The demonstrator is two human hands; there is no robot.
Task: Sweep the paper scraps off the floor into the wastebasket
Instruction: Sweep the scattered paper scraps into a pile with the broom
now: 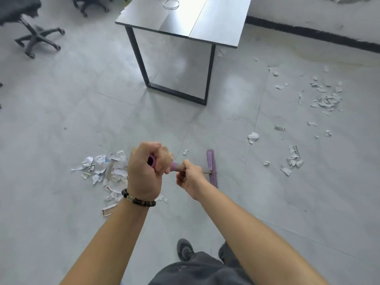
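Observation:
I hold a purple broom with both hands. My left hand (147,168) grips the purple top end of the handle (152,160). My right hand (190,177) grips the shaft lower down. The purple broom head (212,167) rests on the grey floor just right of my hands. A gathered pile of torn paper scraps (111,171) lies left of my left hand, partly hidden behind it. More scraps lie scattered on the right: a cluster (327,99) farther off, a smaller group (294,160) nearer, and single pieces such as one white scrap (253,137). No wastebasket is in view.
A grey table with a black metal frame (176,58) stands ahead. Black office chairs (37,38) stand at the far left. A white wall with a dark baseboard (308,31) runs along the right back. My shoes (185,248) are at the bottom.

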